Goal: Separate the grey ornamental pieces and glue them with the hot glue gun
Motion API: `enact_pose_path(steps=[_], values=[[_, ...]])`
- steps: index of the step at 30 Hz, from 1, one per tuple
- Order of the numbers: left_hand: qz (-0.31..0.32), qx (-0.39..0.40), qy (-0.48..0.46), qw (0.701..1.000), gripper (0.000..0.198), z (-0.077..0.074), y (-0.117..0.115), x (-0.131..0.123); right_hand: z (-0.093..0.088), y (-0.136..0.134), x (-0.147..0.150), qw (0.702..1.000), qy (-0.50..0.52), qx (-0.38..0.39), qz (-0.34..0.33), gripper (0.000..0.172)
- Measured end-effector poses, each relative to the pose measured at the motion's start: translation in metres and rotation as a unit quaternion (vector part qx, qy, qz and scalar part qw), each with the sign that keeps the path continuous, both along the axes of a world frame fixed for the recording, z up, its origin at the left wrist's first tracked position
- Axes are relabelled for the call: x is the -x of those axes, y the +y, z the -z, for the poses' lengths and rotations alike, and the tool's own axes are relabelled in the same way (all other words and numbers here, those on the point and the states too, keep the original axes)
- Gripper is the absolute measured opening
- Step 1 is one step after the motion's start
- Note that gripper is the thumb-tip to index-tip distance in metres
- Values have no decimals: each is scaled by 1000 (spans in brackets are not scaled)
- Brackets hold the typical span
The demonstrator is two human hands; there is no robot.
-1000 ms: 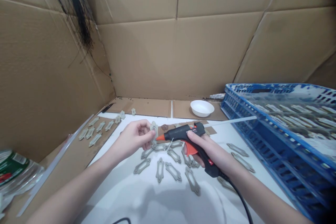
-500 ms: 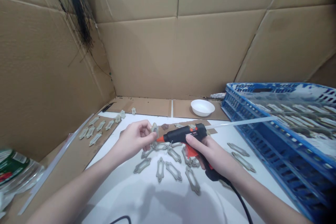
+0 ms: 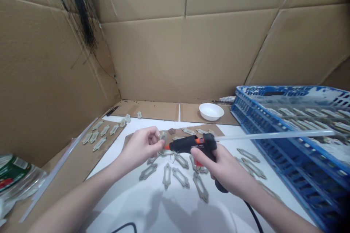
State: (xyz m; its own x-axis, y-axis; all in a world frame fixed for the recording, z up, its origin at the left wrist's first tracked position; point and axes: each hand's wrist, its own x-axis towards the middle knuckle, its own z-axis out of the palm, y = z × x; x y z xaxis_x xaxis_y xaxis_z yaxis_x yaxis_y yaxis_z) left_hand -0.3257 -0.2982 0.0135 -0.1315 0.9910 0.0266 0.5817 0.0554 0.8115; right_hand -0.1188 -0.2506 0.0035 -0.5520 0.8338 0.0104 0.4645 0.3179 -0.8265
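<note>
Between its thumb and fingers, my left hand (image 3: 146,143) pinches a small grey-green piece (image 3: 163,136). My right hand (image 3: 218,162) is wrapped round a black and orange glue gun (image 3: 186,144), whose orange nozzle touches or nearly touches the lower part of that piece. A long clear glue stick (image 3: 268,136) sticks out of the gun's back end toward the right. Below the hands, several grey frame-shaped pieces (image 3: 166,176) lie spread on the white table surface (image 3: 123,196). Others rest on a cardboard strip (image 3: 218,130) behind the gun.
A blue crate (image 3: 262,123) with rows of similar pieces stands at right. A white bowl (image 3: 211,111) sits at the back. More pieces lie on cardboard (image 3: 82,156) at left, near a plastic-wrapped item (image 3: 16,178). Cardboard walls (image 3: 147,58) enclose the area.
The glue gun has turned more level, and its glue stick now points farther right over the crate. My right hand has shifted slightly right. My left hand and its piece have moved slightly right.
</note>
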Motion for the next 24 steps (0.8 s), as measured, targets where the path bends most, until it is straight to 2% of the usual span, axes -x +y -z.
enact_pose_path(steps=[7, 10, 12, 15, 18, 24], values=[[12, -5, 10, 1000, 16, 5, 3, -1, -7, -2, -4, 997, -38, -68, -31, 33], [-4, -17, -27, 999, 16, -1, 4, 2, -7, 4, -9, 990, -67, -122, -17, 32], [-6, -19, -61, 998, 17, -7, 4, 5, -6, 10, -11, 991, -46, -123, 6, 33], [11, -11, -102, 995, 19, -13, 1, 8, -3, 19, -11, 998, 20, -21, 62, 42], [24, -3, -115, 993, 21, -14, 0, 10, 1, 27, -10, 988, 98, 83, 83, 48], [30, -15, -124, 992, 20, -15, -1, 12, 13, 44, -12, 953, 221, 178, 109, 51]])
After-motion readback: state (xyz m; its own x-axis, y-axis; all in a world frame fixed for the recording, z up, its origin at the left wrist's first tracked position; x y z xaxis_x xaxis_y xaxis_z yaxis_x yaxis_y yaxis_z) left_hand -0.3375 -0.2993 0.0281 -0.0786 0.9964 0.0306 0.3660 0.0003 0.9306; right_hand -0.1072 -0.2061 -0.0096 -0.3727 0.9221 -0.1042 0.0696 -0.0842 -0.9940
